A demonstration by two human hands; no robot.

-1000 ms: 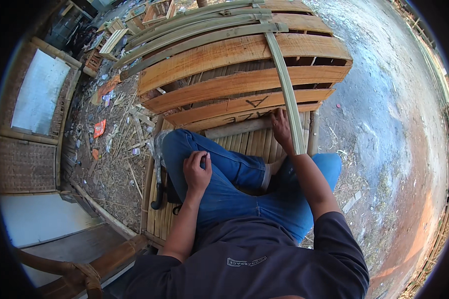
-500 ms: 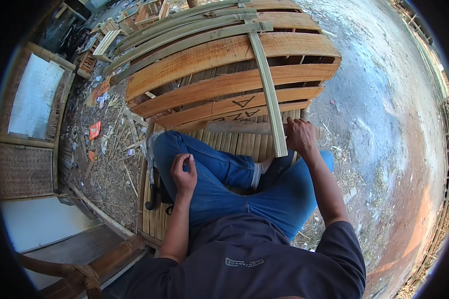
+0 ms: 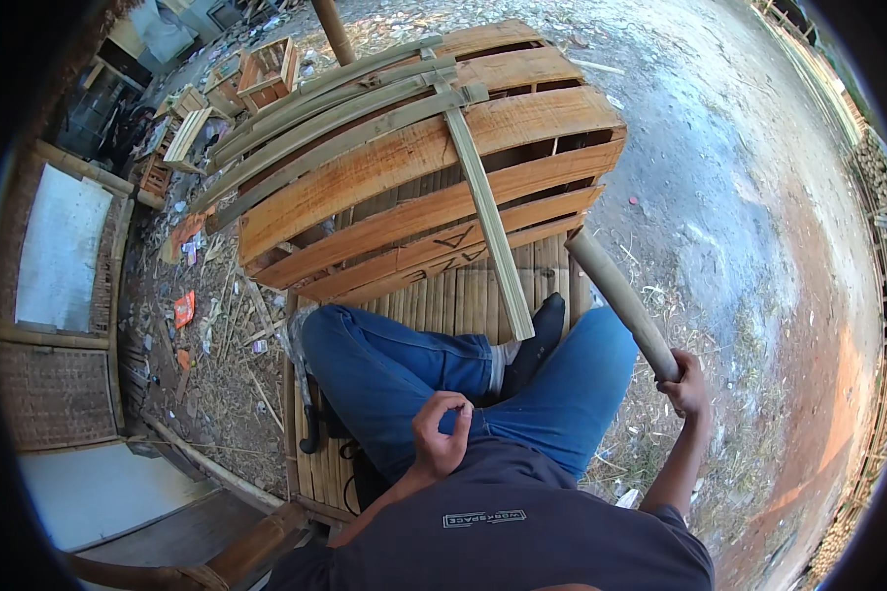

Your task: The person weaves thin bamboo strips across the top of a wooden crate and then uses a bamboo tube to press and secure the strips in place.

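Note:
My right hand (image 3: 687, 382) is wrapped round the lower end of a thick round pole (image 3: 623, 301), likely bamboo. The pole slants up to the left, its far end beside the near corner of a slatted wooden crate (image 3: 522, 182). Over my lap, my left hand (image 3: 442, 433) is closed in a pinch, thumb against curled fingers. Whatever it may hold is too small to make out. A pale split-bamboo strip (image 3: 490, 222) lies across the crate's slats, its near end jutting out over my foot. Several greenish bamboo strips (image 3: 345, 153) lie side by side on the crate's far left.
I sit cross-legged on a bamboo-slat platform (image 3: 434, 303). Beside my left knee lies a dark curved handle (image 3: 310, 428). Small wooden crates (image 3: 269, 71) and litter are on the ground at the far left. A woven bamboo wall (image 3: 54, 389) stands left. Bare ground (image 3: 749, 227) stretches right.
My right hand has lifted the pole from the platform and swung it right and nearer to me. My left hand has moved right, over my lap. The view has shifted slightly.

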